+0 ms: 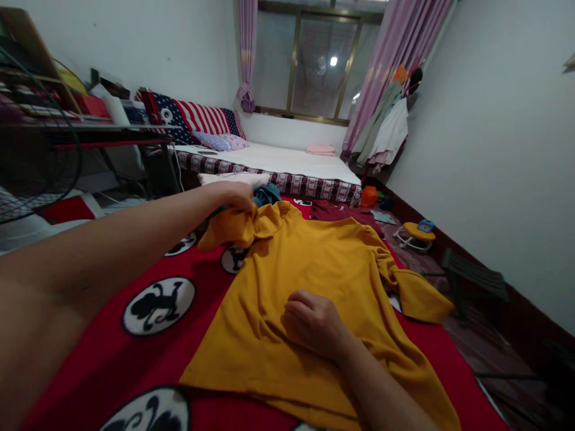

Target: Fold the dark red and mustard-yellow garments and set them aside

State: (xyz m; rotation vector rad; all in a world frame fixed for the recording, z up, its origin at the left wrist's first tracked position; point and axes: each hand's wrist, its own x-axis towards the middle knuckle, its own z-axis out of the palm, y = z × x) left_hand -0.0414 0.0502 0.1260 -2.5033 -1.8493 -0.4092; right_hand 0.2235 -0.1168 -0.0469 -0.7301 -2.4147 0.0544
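Observation:
A mustard-yellow long-sleeved top (pixel 314 257) lies spread on a red blanket (pixel 206 335) with round monkey patches, its neckline away from me. My left hand (pixel 240 196) reaches far forward, its fingers closed on the sleeve at the left, which is bunched and folded over. My right hand (pixel 314 323) rests on the middle of the top with its fingers curled; whether it pinches any cloth is hidden. The right sleeve lies bent outward over the blanket's edge side. Wrinkles run across the body of the top below my right hand.
Folded dark red clothing (pixel 344 211) and a teal garment (pixel 268 194) lie beyond the top. Behind is a bed (pixel 278 157) with a white cover. A cluttered desk (pixel 112 127) stands left; a yellow stool (pixel 417 231) and dark folding stool (pixel 474 269) stand right.

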